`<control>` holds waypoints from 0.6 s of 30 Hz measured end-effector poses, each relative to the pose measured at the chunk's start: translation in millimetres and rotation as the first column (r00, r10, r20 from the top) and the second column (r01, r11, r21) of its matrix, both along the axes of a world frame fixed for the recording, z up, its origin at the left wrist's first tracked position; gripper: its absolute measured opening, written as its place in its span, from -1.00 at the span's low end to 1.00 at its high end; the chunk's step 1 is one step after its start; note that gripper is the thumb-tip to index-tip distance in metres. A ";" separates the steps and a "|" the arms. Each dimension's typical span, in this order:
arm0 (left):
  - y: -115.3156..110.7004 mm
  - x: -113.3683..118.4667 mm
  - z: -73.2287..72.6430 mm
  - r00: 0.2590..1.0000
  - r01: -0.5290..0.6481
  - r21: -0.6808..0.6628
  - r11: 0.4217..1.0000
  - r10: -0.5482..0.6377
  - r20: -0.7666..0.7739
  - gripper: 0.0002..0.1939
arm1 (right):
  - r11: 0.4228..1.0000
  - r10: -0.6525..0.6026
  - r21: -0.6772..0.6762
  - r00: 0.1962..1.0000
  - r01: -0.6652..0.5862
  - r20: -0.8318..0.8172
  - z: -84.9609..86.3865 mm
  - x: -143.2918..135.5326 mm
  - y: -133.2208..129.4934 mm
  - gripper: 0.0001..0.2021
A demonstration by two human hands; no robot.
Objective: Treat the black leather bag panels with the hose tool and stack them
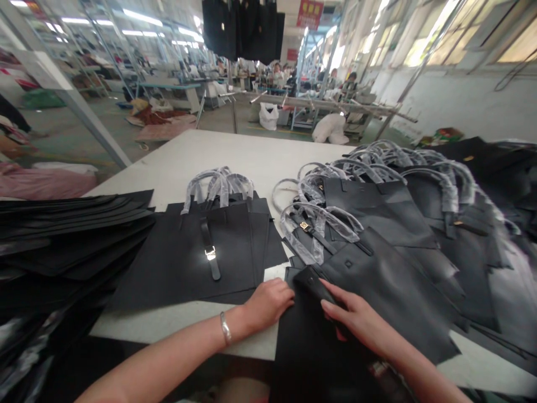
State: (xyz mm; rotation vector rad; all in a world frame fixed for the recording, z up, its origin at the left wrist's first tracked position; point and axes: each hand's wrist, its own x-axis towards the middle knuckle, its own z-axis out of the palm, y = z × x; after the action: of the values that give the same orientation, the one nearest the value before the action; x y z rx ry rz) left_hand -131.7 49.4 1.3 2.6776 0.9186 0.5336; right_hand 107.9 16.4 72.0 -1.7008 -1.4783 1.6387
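Note:
My left hand [271,303] is closed at the upper left edge of a black leather panel [306,358], its fingertips curled over that edge. Anything pinched in it is too small to make out. In my right hand [350,310] is a dark oblong tool [315,288], whose front end rests over the panel's top part. Left of my hands lies a stack of black bag pieces [176,263] with plastic-wrapped handles and a strap with a shiny buckle [210,253]. On the right, a black bag piece [386,285] with a small slot lies beside my right hand.
More black bag pieces with wrapped handles [377,157] pile up along the right of the white table [251,143]. Stacked black panels [75,235] stand at the left. Black pieces [245,31] hang beyond the table, with people and workbenches behind.

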 end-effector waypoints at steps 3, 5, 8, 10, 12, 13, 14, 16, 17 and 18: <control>-10.5 5.7 -12.6 0.999 0.028 0.140 0.990 -0.025 -0.025 -0.83 | 0.995 0.068 -0.072 0.998 -0.066 0.017 13.4 -13.0 22.5 -0.37; -10.4 7.0 -19.9 0.998 0.060 0.219 0.974 -0.051 -0.047 -0.82 | 0.989 0.102 -0.110 0.994 -0.098 0.031 21.3 -23.6 36.6 -0.42; -9.9 6.6 -25.0 0.997 0.057 0.257 0.965 -0.040 -0.070 -0.84 | 0.984 0.131 -0.127 0.991 -0.126 0.029 31.3 -35.3 49.2 -0.50; -11.0 6.2 -24.5 0.996 0.052 0.257 0.965 -0.032 -0.083 -0.85 | 0.980 0.151 -0.137 0.987 -0.143 0.047 36.1 -38.2 50.3 -0.51; -12.1 6.1 -22.7 0.994 0.062 0.254 0.965 -0.037 -0.099 -0.86 | 0.975 0.162 -0.167 0.982 -0.145 0.094 37.9 -38.7 48.2 -0.48; -12.4 6.2 -21.7 0.993 0.073 0.256 0.964 -0.047 -0.107 -0.87 | 0.973 0.164 -0.179 0.980 -0.142 0.113 37.2 -39.2 47.3 -0.47; -12.5 6.2 -20.9 0.992 0.086 0.257 0.963 -0.058 -0.113 -0.87 | 0.972 0.164 -0.187 0.979 -0.140 0.119 35.4 -40.1 47.1 -0.46; -12.1 6.2 -19.8 0.990 0.108 0.257 0.960 -0.079 -0.119 -0.89 | 0.975 0.158 -0.170 0.983 -0.140 0.098 29.5 -43.6 49.6 -0.46; -11.9 6.0 -19.6 0.990 0.111 0.256 0.960 -0.083 -0.118 -0.89 | 0.980 0.154 -0.142 0.984 -0.142 0.083 26.4 -45.5 52.2 -0.47; -11.8 5.7 -19.4 0.990 0.108 0.253 0.961 -0.081 -0.115 -0.90 | 0.985 0.144 -0.106 0.987 -0.136 0.075 24.1 -46.9 55.3 -0.48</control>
State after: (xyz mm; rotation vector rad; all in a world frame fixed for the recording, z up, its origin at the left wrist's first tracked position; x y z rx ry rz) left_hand -125.9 37.6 -18.1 2.9921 0.7897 0.5306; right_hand 61.0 71.7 96.2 -1.7741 -1.6124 1.7615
